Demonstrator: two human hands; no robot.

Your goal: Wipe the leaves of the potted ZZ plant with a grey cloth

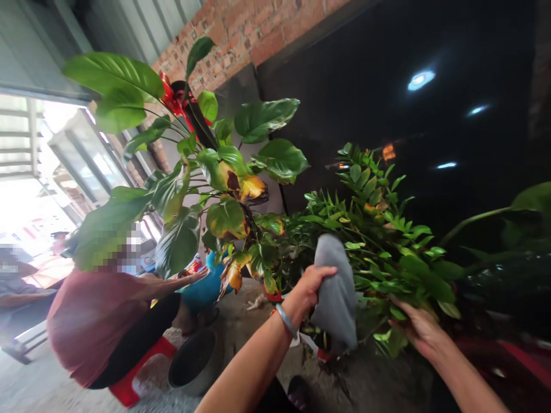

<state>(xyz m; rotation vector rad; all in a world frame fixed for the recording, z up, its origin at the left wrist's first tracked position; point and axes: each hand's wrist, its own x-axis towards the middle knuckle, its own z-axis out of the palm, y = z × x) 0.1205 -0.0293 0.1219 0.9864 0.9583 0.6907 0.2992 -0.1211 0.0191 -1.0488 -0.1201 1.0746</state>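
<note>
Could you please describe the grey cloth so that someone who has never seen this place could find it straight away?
Start at the dark glossy wall panel below the brick wall, then drop to the bushy small-leaved plant in front of it. The grey cloth hangs against that plant, held in the left hand. It is the only plain grey, soft thing among green and yellowing leaves.

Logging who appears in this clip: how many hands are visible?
3. The left hand grips a grey cloth; the right hand is under the small-leaved plant; a co-worker's hand reaches toward the big-leaved plant. Others may be hidden.
</note>
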